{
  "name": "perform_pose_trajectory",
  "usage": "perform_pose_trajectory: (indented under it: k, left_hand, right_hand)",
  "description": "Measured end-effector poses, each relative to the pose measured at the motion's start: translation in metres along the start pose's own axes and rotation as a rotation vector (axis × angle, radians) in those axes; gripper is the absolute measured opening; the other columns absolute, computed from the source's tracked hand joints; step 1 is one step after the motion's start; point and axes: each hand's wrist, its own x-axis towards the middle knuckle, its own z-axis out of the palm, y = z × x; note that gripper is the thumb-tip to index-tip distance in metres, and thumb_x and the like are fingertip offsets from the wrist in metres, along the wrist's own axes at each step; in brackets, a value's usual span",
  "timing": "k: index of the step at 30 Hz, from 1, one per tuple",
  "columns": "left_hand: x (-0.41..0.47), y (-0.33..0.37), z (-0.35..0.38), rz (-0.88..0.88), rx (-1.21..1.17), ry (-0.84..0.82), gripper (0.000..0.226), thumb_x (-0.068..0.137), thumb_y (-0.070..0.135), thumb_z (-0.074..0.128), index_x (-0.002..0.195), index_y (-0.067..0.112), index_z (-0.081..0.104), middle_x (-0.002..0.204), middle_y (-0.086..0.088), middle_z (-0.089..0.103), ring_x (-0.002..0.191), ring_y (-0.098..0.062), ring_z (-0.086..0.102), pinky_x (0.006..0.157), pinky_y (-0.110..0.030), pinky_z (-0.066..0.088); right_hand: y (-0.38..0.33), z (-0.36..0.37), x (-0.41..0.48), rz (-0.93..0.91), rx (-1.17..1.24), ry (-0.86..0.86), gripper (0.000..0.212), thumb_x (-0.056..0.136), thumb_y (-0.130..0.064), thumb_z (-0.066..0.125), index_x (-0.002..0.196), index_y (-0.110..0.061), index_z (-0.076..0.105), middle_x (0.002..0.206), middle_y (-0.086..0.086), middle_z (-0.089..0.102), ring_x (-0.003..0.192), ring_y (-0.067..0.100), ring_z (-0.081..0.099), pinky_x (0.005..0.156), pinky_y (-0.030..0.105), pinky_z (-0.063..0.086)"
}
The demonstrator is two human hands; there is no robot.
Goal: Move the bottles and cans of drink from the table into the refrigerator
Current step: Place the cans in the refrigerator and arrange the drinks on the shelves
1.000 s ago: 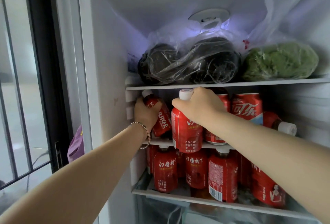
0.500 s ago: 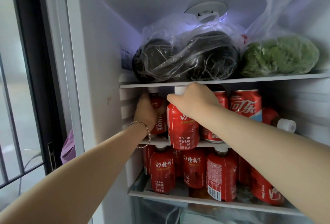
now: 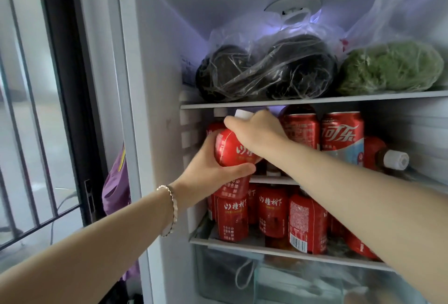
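Observation:
A red drink bottle [image 3: 234, 152] with a white cap stands at the front left of the refrigerator's middle shelf [image 3: 271, 179]. My left hand [image 3: 208, 170] grips its body from the left and below. My right hand [image 3: 257, 131] holds it around the neck and shoulder. Another red bottle [image 3: 213, 127] stands just behind it against the left wall. Two red cola cans [image 3: 341, 134] stand to the right, and a red bottle [image 3: 385, 155] lies on its side at the far right.
The top shelf [image 3: 315, 100] holds bagged dark vegetables [image 3: 266, 70] and a bagged green vegetable [image 3: 390, 66], leaving little headroom above the caps. Several red bottles [image 3: 274, 211] fill the lower shelf. A clear drawer [image 3: 266, 279] sits below. A window with bars [image 3: 29, 134] is at left.
My left hand let go of the rear bottle and now grips the front bottle's body. The front bottle has moved a little to the left, towards the wall.

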Motion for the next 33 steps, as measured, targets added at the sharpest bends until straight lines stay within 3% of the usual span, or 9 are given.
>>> perform_pose_trajectory:
  k: [3, 4, 7, 9, 13, 16, 20, 27, 33]
  left_hand:
    - [-0.002, 0.001, -0.004, -0.036, 0.176, 0.165, 0.067, 0.060, 0.029, 0.085, 0.113, 0.029, 0.043, 0.094, 0.012, 0.060, 0.079, -0.001, 0.062, 0.055, -0.009, 0.048]
    - [-0.002, 0.000, -0.006, -0.076, 0.179, 0.204, 0.064, 0.060, 0.031, 0.085, 0.111, 0.026, 0.046, 0.092, 0.011, 0.061, 0.078, -0.002, 0.062, 0.056, -0.013, 0.049]
    - [0.000, -0.005, -0.016, -0.211, 0.063, 0.307, 0.058, 0.065, 0.031, 0.081, 0.110, 0.023, 0.046, 0.091, 0.003, 0.062, 0.075, -0.012, 0.064, 0.052, -0.024, 0.051]
    - [0.002, -0.005, -0.019, -0.235, 0.018, 0.348, 0.059, 0.066, 0.030, 0.081, 0.111, 0.022, 0.044, 0.092, 0.000, 0.061, 0.074, -0.015, 0.065, 0.047, -0.025, 0.052]
    - [0.020, 0.000, -0.017, -0.231, 0.010, 0.394, 0.060, 0.068, 0.027, 0.080, 0.112, 0.020, 0.040, 0.091, 0.000, 0.059, 0.074, -0.018, 0.065, 0.051, -0.029, 0.055]
    - [0.036, 0.000, -0.014, -0.222, 0.044, 0.442, 0.065, 0.066, 0.029, 0.082, 0.113, 0.020, 0.039, 0.091, 0.002, 0.057, 0.076, -0.018, 0.063, 0.060, -0.033, 0.057]
    - [0.048, -0.004, -0.015, -0.184, 0.056, 0.472, 0.071, 0.063, 0.035, 0.082, 0.120, 0.020, 0.043, 0.094, 0.005, 0.058, 0.079, -0.014, 0.062, 0.061, -0.028, 0.051]
    - [0.051, -0.006, -0.017, -0.173, 0.097, 0.464, 0.071, 0.062, 0.038, 0.083, 0.118, 0.021, 0.043, 0.092, 0.008, 0.056, 0.079, -0.013, 0.060, 0.065, -0.029, 0.053]
    - [0.050, -0.007, -0.017, -0.172, 0.071, 0.469, 0.070, 0.062, 0.038, 0.083, 0.117, 0.022, 0.043, 0.093, 0.007, 0.056, 0.081, -0.015, 0.061, 0.069, -0.032, 0.053]
  right_hand:
    - [-0.002, 0.009, 0.005, 0.052, 0.008, -0.149, 0.058, 0.095, -0.053, 0.037, 0.133, -0.010, 0.050, 0.129, 0.015, 0.055, 0.117, 0.032, 0.053, 0.096, 0.033, 0.044]
    - [0.002, 0.011, 0.008, 0.047, -0.051, -0.159, 0.056, 0.100, -0.046, 0.029, 0.137, -0.008, 0.044, 0.133, 0.017, 0.051, 0.121, 0.033, 0.050, 0.095, 0.031, 0.041]
    - [0.018, 0.015, 0.021, -0.011, -0.251, -0.100, 0.037, 0.102, -0.021, 0.032, 0.122, 0.002, 0.054, 0.121, 0.021, 0.059, 0.110, 0.034, 0.056, 0.075, 0.027, 0.038]
    - [0.029, 0.021, 0.029, -0.018, -0.422, -0.177, 0.028, 0.098, -0.011, 0.041, 0.119, 0.002, 0.055, 0.120, 0.018, 0.059, 0.109, 0.031, 0.057, 0.073, 0.027, 0.039]
    - [0.042, 0.037, 0.051, -0.042, -0.599, -0.259, 0.033, 0.098, -0.004, 0.035, 0.127, 0.000, 0.049, 0.132, 0.017, 0.050, 0.112, 0.026, 0.051, 0.097, 0.029, 0.040]
    - [0.050, 0.048, 0.072, -0.086, -0.608, -0.226, 0.039, 0.099, -0.006, 0.033, 0.137, 0.002, 0.039, 0.141, 0.022, 0.039, 0.126, 0.033, 0.043, 0.104, 0.036, 0.033]
    - [0.054, 0.063, 0.095, -0.113, -0.872, -0.290, 0.053, 0.100, -0.015, 0.038, 0.148, -0.005, 0.019, 0.153, 0.018, 0.023, 0.141, 0.032, 0.025, 0.114, 0.042, 0.022]
    - [0.060, 0.078, 0.111, -0.169, -1.006, -0.182, 0.046, 0.101, -0.019, 0.034, 0.144, -0.005, 0.029, 0.149, 0.017, 0.033, 0.138, 0.031, 0.028, 0.113, 0.044, 0.021]
    - [0.060, 0.078, 0.100, -0.150, -0.889, -0.211, 0.047, 0.101, -0.017, 0.033, 0.146, -0.007, 0.023, 0.151, 0.021, 0.024, 0.140, 0.037, 0.022, 0.115, 0.045, 0.020]
